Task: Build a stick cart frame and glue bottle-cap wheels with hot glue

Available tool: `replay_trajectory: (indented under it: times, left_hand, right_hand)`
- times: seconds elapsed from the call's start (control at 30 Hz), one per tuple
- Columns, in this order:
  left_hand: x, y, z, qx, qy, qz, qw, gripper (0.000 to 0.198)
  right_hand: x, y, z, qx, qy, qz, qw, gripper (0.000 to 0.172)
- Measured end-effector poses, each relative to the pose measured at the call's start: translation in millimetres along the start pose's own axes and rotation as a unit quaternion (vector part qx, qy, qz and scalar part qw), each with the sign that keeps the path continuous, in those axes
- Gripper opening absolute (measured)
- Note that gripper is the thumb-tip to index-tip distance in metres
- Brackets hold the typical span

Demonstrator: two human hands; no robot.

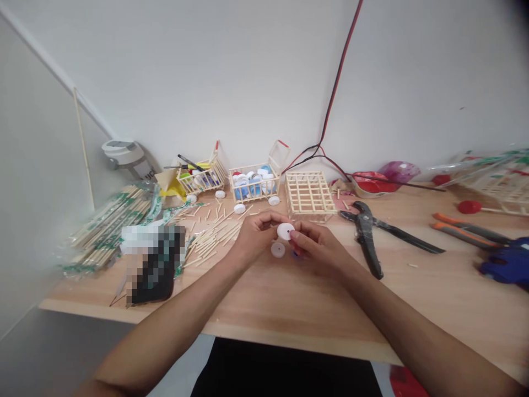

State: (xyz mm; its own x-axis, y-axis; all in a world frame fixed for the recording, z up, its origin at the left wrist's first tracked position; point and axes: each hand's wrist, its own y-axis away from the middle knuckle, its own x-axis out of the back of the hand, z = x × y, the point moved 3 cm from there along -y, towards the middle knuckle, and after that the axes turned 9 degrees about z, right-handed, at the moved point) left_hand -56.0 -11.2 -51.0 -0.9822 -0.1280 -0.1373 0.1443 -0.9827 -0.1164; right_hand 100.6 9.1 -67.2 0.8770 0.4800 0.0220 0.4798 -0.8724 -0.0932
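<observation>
A white bottle cap (285, 231) with a small dark hole is held up between my two hands, over the table's middle. My right hand (316, 242) pinches its right edge between thumb and fingers. My left hand (258, 234) is closed, its fingertips curled at the cap's left and upper side; whether it grips the cap or something else is hidden. Just below, another white cap (278, 250) with a hole lies on the wooden table (256, 314). A bit of blue (296, 255) shows under my right hand.
Behind stand a stick basket (311, 193), a small cart (255, 186) of caps and another cart (202, 177). Loose stick pieces (212, 237), packaged sticks (111, 220) and a black object (159, 270) lie left. Cutter pliers (366, 237) and orange-handled pliers (467, 231) lie right.
</observation>
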Motion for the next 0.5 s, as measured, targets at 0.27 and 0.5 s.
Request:
replay_trajectory:
  times: [0.27,0.5]
  left_hand:
    - [2.1,5.7,0.8,0.029,-0.037,-0.020,0.999,0.030]
    - [1.5,7.1,-2.1,0.038,-0.049,-0.004,0.998,0.033]
  right_hand:
    - [4.2,0.2,-3.3,0.055,0.096,0.061,0.992,0.031]
    - [1.5,1.6,-1.9,0.077,0.131,0.044,0.987,0.027]
